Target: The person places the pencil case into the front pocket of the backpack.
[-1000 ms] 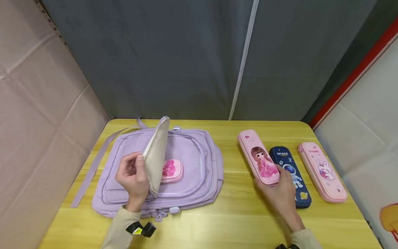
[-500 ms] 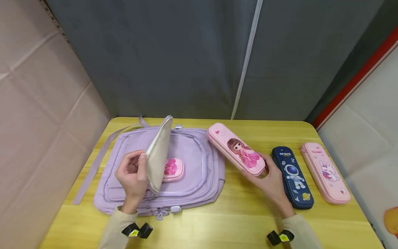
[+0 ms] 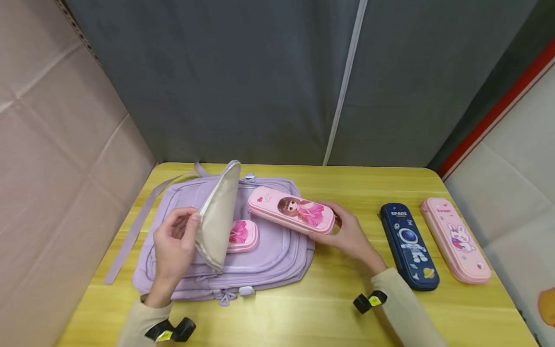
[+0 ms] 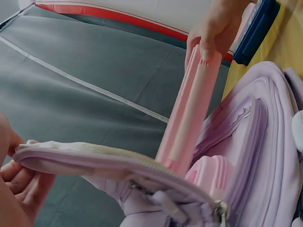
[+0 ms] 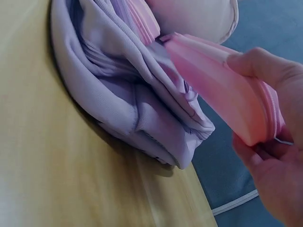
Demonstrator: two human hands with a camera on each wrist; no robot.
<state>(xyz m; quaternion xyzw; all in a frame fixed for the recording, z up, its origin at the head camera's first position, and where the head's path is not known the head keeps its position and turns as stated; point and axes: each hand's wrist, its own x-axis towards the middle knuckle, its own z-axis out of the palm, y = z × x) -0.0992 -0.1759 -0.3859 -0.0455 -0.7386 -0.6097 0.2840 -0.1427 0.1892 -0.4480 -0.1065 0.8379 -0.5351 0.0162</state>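
A lilac backpack (image 3: 270, 250) lies flat on the table, its front pocket flap (image 3: 220, 217) raised. My left hand (image 3: 171, 243) pinches the edge of that flap between thumb and fingers. Gripped at one end by my right hand (image 3: 347, 236), a pink pencil case (image 3: 290, 210) with a long-haired girl in a pink dress hangs over the right part of the backpack. Another pink pencil case (image 3: 244, 236) rests in the opened pocket, partly hidden behind the flap. In the left wrist view the held pencil case (image 4: 189, 111) points down toward the pocket.
To the right lie a navy pencil case (image 3: 409, 246) with an astronaut and a pink pencil case (image 3: 455, 241) with a rabbit. A loose strap (image 3: 134, 236) trails off the backpack's left side. A grey curtain (image 3: 217, 86) stands behind the yellow wooden table (image 3: 299, 313).
My right hand has lifted the girl-print pencil case from beside the navy one and carried it left over the backpack, turning it more sideways. The left hand keeps holding the flap up.
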